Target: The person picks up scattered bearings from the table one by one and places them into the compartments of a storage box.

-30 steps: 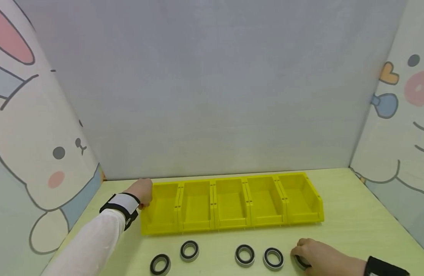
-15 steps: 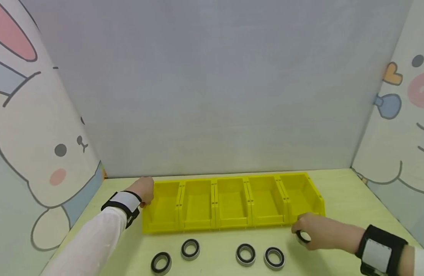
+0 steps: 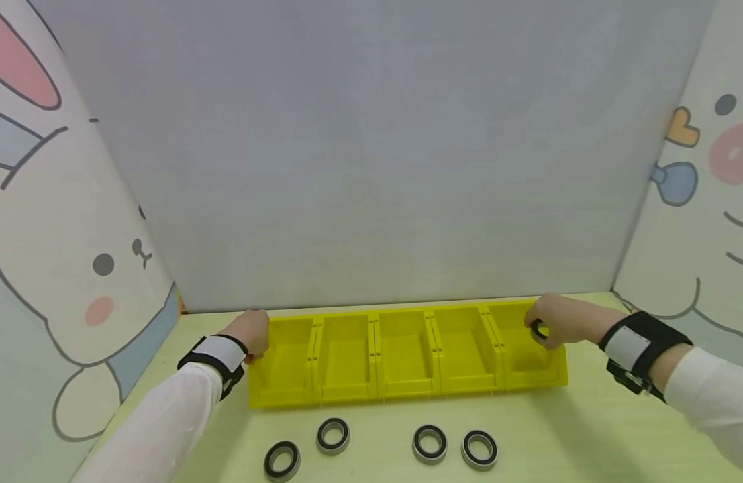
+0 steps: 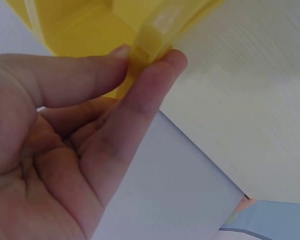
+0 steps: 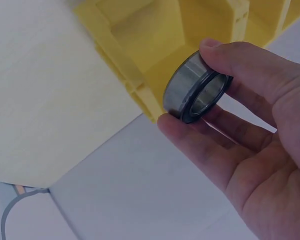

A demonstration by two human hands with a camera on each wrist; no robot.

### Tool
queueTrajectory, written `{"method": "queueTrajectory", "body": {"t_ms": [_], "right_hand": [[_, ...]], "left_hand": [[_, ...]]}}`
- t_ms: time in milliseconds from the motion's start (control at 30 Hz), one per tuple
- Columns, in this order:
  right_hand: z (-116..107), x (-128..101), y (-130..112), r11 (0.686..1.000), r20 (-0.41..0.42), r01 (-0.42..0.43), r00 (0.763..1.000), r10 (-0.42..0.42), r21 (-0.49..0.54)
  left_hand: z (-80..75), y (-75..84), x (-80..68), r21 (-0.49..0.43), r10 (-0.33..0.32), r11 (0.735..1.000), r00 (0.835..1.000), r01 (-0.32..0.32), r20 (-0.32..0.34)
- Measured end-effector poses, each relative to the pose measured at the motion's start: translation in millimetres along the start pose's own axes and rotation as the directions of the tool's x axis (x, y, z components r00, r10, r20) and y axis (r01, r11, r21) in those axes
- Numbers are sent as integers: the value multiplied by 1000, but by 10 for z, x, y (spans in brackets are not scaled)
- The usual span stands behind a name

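right hand (image 3: 563,320) pinches a metal ring (image 5: 184,89) over the rightmost bin (image 3: 535,380), left hand (image 3: 250,331) pinches leftmost bin's edge (image 4: 159,29); pale tabletop (image 3: 374,436), grey wall (image 3: 371,168)

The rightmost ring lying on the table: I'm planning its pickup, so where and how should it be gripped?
The rightmost ring is probably best pinched across opposite sides of its outer wall, coming from above: it lies flat and uncovered, and the neighbouring ring on its left stands apart.
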State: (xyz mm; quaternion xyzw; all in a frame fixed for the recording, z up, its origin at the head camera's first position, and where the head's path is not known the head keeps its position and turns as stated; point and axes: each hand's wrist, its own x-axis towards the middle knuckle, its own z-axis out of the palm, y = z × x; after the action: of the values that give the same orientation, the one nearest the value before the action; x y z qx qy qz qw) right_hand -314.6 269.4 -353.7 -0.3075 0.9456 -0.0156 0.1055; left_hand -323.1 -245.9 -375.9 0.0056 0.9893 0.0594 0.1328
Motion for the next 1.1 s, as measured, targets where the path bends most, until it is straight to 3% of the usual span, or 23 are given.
{"method": "queueTrajectory", "body": {"t_ms": [133,300,433,633,1100], "right_hand": [[41,161,127,998,19,-59,998,59,2],[85,307,205,999,-22,-50,999,50,-7],[88,397,219,999,-66,-54,996,53,-9],[91,530,156,991,-37,-136,990,135,-19],[242,588,96,983,-56,-167,985,164,-72]], "left_hand": [[0,-2,12,0,3,1000,1000,-3,1],[3,-11,24,19,11,1000,1000,-11,2],[5,-11,23,27,5,1000,1000,-5,6],[3,3,-4,30,7,1000,1000,-7,-4],[40,-13,-26,-14,28,999,998,-29,-47]]}}
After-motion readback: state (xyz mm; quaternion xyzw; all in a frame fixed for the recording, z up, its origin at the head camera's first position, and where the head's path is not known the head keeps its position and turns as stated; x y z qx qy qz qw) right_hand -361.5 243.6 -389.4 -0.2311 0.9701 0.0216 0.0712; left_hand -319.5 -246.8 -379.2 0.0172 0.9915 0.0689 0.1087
